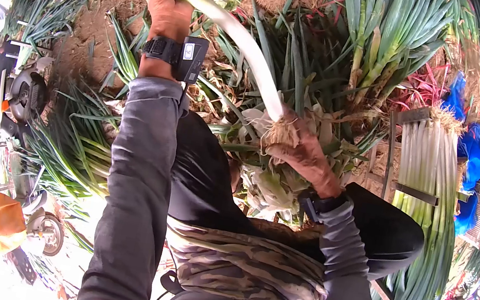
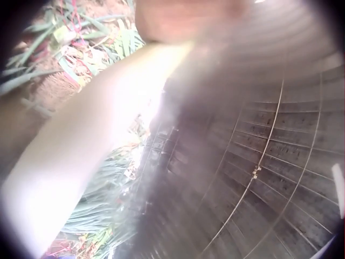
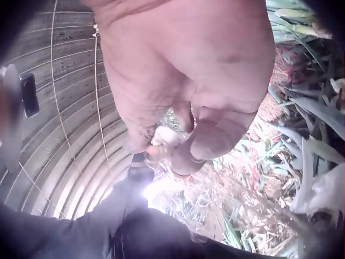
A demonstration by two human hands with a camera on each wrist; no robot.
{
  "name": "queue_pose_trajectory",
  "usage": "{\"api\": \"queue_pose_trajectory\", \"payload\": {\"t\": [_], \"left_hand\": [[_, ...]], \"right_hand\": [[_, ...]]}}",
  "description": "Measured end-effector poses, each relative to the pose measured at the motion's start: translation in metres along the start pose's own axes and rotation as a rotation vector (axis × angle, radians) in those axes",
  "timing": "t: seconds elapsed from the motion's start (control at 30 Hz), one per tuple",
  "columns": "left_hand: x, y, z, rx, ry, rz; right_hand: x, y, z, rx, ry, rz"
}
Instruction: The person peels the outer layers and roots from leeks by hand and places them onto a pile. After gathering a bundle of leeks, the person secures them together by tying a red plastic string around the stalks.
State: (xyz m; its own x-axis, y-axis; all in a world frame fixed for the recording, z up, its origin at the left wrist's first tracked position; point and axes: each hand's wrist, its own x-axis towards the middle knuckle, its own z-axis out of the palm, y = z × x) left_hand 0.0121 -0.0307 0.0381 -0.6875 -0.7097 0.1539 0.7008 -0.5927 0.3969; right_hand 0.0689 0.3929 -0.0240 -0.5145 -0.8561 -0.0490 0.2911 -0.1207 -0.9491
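A long green onion point(image 1: 249, 50) with a thick white stalk slants across the head view, its leaves at the upper left and its roots low on the right. My left hand point(image 1: 171, 10) grips it just below the leaves. At the root end, my right hand point(image 1: 308, 157) pinches it between thumb and curled fingers, next to the stringy roots point(image 1: 280, 132). The white stalk point(image 2: 81, 135) runs large and blurred through the left wrist view. In the right wrist view the curled right hand point(image 3: 188, 81) hides most of the root end.
Peeled outer leaves point(image 1: 275, 187) lie heaped between the knees. On the right, a bundle of trimmed green onions point(image 1: 432, 168) rests on a metal rack point(image 1: 415, 193). Untrimmed green onions point(image 1: 391, 29) stand ahead, with more point(image 1: 78, 143) at the left. Parked motorbikes point(image 1: 26, 94) stand farther left.
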Motion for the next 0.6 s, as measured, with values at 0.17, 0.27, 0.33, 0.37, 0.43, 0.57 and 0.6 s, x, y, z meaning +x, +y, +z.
{"api": "queue_pose_trajectory", "payload": {"t": [0.17, 0.27, 0.33, 0.37, 0.43, 0.57, 0.6], "left_hand": [[-0.002, 0.002, -0.008, -0.055, 0.221, -0.003], [-0.001, 0.002, -0.005, -0.107, 0.308, 0.000], [0.006, 0.001, -0.018, -0.121, 0.317, 0.018], [0.009, 0.003, -0.027, -0.103, 0.298, 0.018], [-0.002, -0.002, -0.031, 0.183, 0.451, 0.154], [-0.013, 0.023, -0.039, 0.689, 0.744, 0.320], [-0.021, 0.026, -0.039, 0.814, 0.816, 0.340]], "right_hand": [[0.009, -0.003, 0.028, 0.028, 0.089, -0.023], [0.031, -0.006, 0.044, 0.099, 0.096, -0.035], [0.028, -0.009, 0.055, 0.239, 0.059, 0.101], [0.023, -0.008, 0.056, 0.283, 0.008, 0.203], [-0.019, -0.013, 0.039, -0.007, -0.019, 0.236], [-0.115, -0.043, 0.041, -0.192, 0.189, 0.229], [-0.131, -0.056, 0.031, -0.232, 0.209, 0.234]]}}
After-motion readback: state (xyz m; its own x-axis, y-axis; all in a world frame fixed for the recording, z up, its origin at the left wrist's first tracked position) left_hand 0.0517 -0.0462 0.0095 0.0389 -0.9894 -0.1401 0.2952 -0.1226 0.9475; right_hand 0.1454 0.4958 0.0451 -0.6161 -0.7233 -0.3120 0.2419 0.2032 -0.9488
